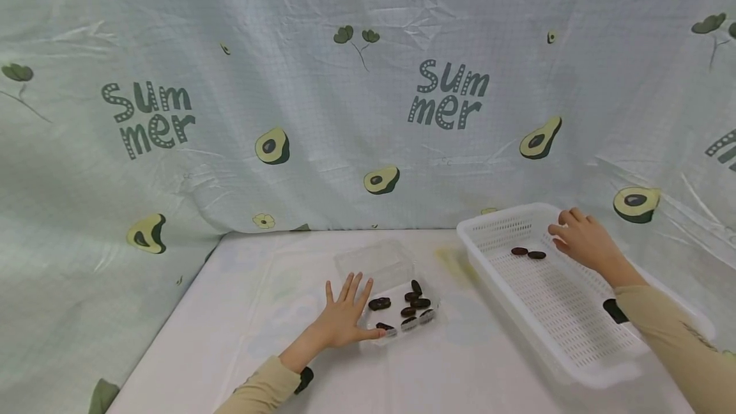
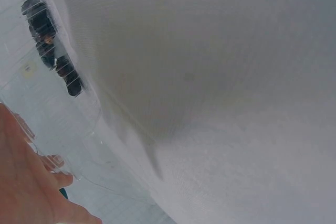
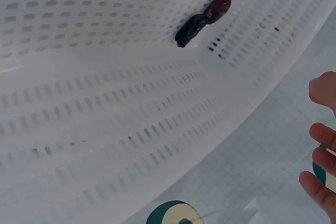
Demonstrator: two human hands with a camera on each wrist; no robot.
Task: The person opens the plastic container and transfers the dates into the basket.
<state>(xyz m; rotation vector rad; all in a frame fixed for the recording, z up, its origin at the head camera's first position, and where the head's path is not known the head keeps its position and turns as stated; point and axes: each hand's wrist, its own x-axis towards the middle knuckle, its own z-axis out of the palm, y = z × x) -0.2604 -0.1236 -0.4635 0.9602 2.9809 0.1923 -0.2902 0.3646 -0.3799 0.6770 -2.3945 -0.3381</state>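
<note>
Apparently, the work is partway: several dark dates (image 1: 420,303) lie in the clear clamshell box (image 1: 397,296) beside the spread, empty left hand (image 1: 345,321), two others in the white basket (image 1: 566,312), left of the loosely bent, empty right hand (image 1: 583,238).

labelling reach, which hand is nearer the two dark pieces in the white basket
Right: right hand just right of the dark pieces; left hand well left, at the clear box.

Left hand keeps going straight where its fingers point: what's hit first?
Likely the clear lid, just ahead of the left hand in the head view. Height is unclear; it may pass over and meet the printed curtain behind.
</note>
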